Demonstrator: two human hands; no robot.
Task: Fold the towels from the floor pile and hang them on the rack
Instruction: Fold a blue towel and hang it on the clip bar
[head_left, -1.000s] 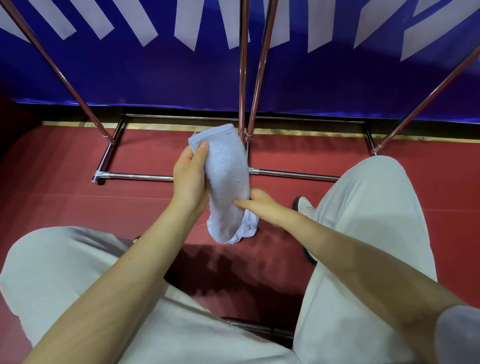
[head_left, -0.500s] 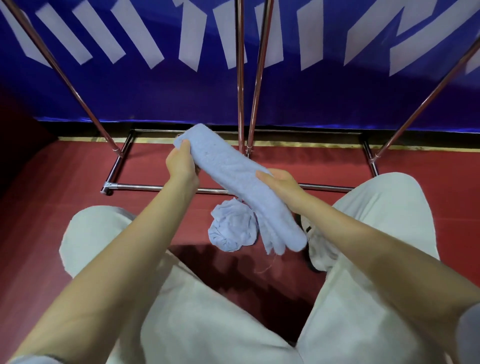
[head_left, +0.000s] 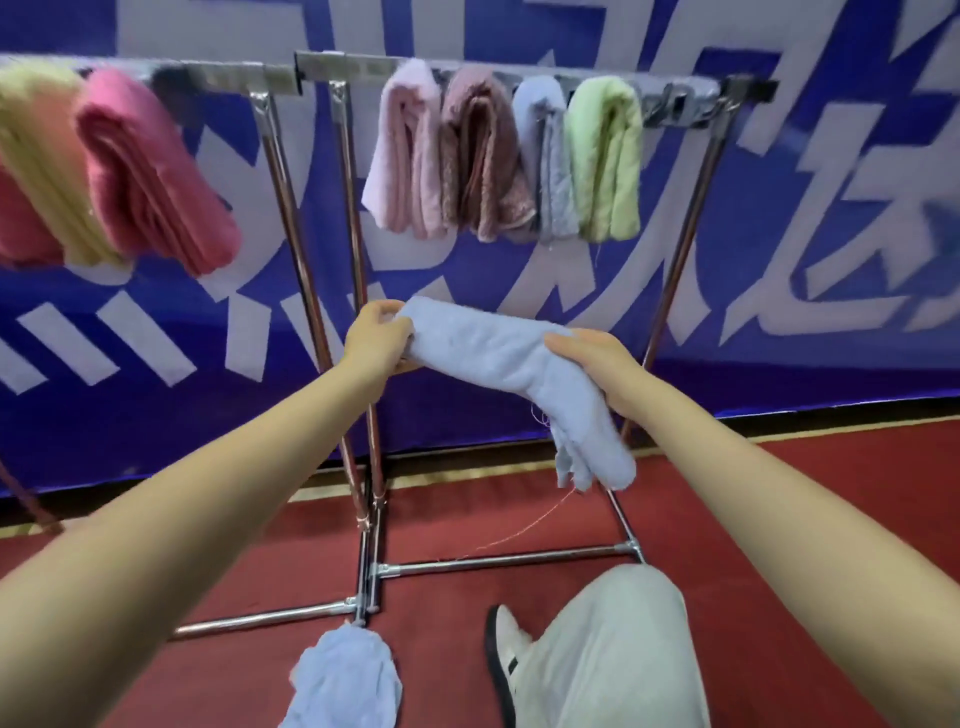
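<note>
A folded light-blue towel (head_left: 498, 358) is held in front of me at chest height, well below the rack bar. My left hand (head_left: 376, 338) grips its left end and my right hand (head_left: 597, 358) grips it near the middle, so its right end droops down. Another crumpled light-blue towel (head_left: 343, 675) lies on the red floor by the rack's foot. The right rack's top bar (head_left: 675, 91) carries several folded towels: pale pink (head_left: 405, 156), brown-pink (head_left: 483, 150), grey-blue (head_left: 550, 156) and light green (head_left: 605, 156).
A left rack bar (head_left: 228, 78) holds a yellow towel (head_left: 41, 156) and a deep pink towel (head_left: 150, 176). Chrome rack legs (head_left: 363, 364) and base tubes (head_left: 509, 558) stand on the red floor. A blue banner fills the back. My leg and shoe (head_left: 506, 654) are at lower right.
The view has risen from the floor to the rack bars. Both hands have lifted the folded blue towel upward; the second blue towel stays on the floor.
</note>
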